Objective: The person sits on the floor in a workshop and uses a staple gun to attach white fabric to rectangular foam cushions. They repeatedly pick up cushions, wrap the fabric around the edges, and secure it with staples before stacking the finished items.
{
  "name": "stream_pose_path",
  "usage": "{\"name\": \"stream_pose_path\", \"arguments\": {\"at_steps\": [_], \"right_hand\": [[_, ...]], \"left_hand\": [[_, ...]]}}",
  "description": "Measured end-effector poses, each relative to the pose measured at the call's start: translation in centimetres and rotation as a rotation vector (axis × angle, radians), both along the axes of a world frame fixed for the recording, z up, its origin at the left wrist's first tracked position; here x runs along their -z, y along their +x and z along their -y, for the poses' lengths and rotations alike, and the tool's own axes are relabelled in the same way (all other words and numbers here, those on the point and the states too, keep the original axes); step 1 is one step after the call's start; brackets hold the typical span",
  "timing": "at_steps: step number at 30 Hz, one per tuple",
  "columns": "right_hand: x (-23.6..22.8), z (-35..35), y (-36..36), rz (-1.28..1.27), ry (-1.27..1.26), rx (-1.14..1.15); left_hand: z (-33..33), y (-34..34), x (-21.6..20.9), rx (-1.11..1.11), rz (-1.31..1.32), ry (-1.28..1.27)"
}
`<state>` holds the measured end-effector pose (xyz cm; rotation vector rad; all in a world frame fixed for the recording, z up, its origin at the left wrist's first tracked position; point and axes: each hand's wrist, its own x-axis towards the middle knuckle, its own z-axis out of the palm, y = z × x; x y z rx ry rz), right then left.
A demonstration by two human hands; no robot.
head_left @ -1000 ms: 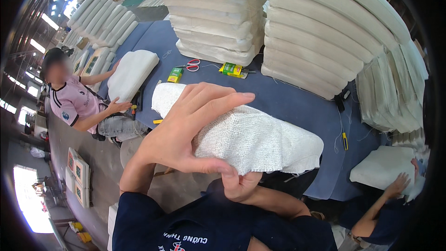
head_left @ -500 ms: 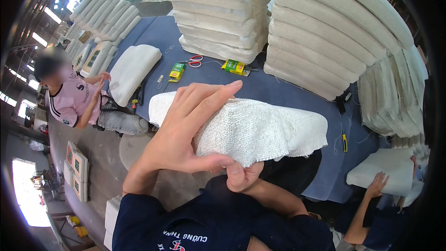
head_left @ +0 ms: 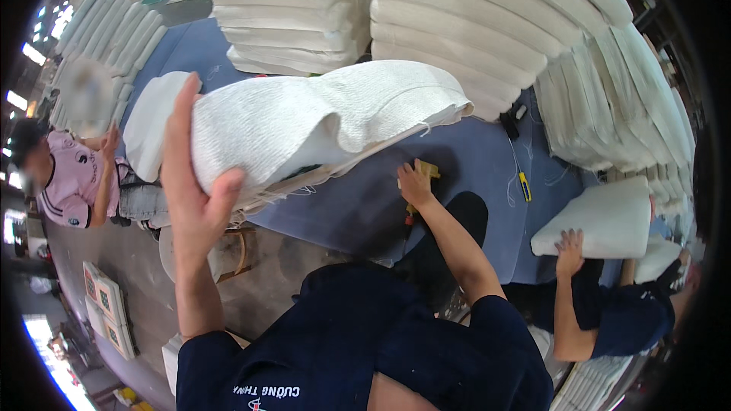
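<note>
A white woven-fabric cushion cover is raised above the table, tilted, with its frayed open edge and loose threads facing me. My left hand grips its left end, thumb on the near side and fingers behind. Below the cover's right part, my right hand is down at the table, its fingers closed round a yellow tool. A red-orange part shows just under that hand. The tool's exact kind is hidden by my fingers. What lies inside the cover is mostly out of sight.
Tall stacks of off-white cushions line the back of the blue table. A yellow-handled tool lies to the right. One co-worker sits at left; another's hand rests on a white cushion at right.
My left hand has lifted the cover and turned its open edge toward me. My right hand has let go of the cover and closed on the yellow tool. The view has shifted right.
</note>
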<state>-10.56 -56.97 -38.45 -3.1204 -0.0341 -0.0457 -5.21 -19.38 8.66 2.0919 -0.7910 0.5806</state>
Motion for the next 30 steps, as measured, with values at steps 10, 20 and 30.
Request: {"name": "stream_pose_path", "arguments": {"at_steps": [10,20,30], "right_hand": [[-15.1,-3.7,1.9,0.004,0.851,-0.143],[-50.4,-9.5,-3.2,0.487,1.415,-0.397],[-48.7,-11.3,-2.7,0.5,1.382,-0.408]], "left_hand": [[2.0,-0.8,-1.9,-0.166,0.002,0.19],[5.6,-4.5,-1.1,-0.111,0.108,0.154],[6.1,-6.8,-0.5,-0.094,0.083,0.186]]}}
